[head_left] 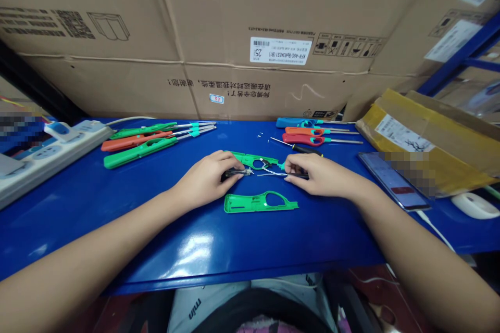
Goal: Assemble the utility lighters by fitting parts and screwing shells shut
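Note:
My left hand [209, 177] is closed around a small dark, partly clear piece with a pale metal end [247, 171], possibly a lighter's fuel tank. My right hand [318, 173] pinches a thin-shafted tool with a dark handle [300, 175], which looks like a small screwdriver, its shaft pointing left. Between the hands lies an opened green lighter half-shell [244, 158] with a white wire [273, 170] and a small black part inside. Nearer to me rests the other green half-shell [250, 204], hollow side up.
Gun lighters [140, 152] lie at left, more lighters [304, 139] at back right. A screwdriver [307, 150] lies behind my right hand. Also around are a power strip [42, 158], phone [390, 179], yellow-taped box [441, 135], mouse [474, 205] and large carton [219, 26].

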Tool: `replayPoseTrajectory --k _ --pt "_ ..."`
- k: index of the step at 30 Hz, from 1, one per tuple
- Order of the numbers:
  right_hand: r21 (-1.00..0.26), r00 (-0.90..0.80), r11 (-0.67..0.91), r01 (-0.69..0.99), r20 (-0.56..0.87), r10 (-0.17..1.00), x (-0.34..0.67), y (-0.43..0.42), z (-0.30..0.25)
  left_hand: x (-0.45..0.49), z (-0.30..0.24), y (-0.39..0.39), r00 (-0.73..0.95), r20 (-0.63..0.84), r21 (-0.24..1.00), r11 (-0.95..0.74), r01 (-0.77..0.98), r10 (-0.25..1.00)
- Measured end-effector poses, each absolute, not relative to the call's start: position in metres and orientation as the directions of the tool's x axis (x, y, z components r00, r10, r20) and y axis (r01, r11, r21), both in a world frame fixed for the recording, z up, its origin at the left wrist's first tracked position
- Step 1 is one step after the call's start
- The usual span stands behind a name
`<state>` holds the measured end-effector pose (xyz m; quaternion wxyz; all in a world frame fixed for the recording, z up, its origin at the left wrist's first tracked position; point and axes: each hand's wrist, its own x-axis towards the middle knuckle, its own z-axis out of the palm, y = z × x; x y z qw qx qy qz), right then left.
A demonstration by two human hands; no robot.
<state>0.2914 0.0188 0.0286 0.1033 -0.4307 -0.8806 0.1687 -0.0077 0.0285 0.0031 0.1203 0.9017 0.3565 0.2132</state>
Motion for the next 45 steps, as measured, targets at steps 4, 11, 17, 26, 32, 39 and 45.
replayPoseTrajectory --k 4,11,17,26,32,39,45 --pt "-0.403 -0.591 0.551 0.731 0.033 0.806 0.294 0.019 0.030 -0.008 0.003 0.028 0.651 0.287 0.367 -0.709 0.603 0.703" --pt "-0.503 -0.555 0.571 0.649 0.201 0.807 0.288 0.017 0.032 -0.006 0.005 0.026 0.648 0.316 0.329 -0.721 0.610 0.693" --pt "-0.587 -0.540 0.538 0.605 0.195 0.819 0.287 0.016 0.032 -0.005 0.007 0.024 0.662 0.348 0.332 -0.748 0.575 0.663" --pt "-0.654 -0.598 0.497 0.571 0.084 0.797 0.285 0.014 0.039 -0.003 0.010 0.021 0.691 0.377 0.360 -0.785 0.504 0.617" --pt "-0.717 -0.617 0.432 0.547 0.003 0.787 0.290 0.012 0.043 -0.002 0.014 0.017 0.712 0.372 0.346 -0.801 0.489 0.595" --pt "-0.668 -0.629 0.489 0.561 0.040 0.776 0.292 0.014 0.045 -0.003 0.017 0.011 0.817 0.257 0.282 -0.849 0.447 0.516" --pt "-0.672 -0.617 0.514 0.533 0.107 0.780 0.293 0.015 0.044 -0.004 0.015 0.011 0.834 0.225 0.264 -0.856 0.445 0.503"
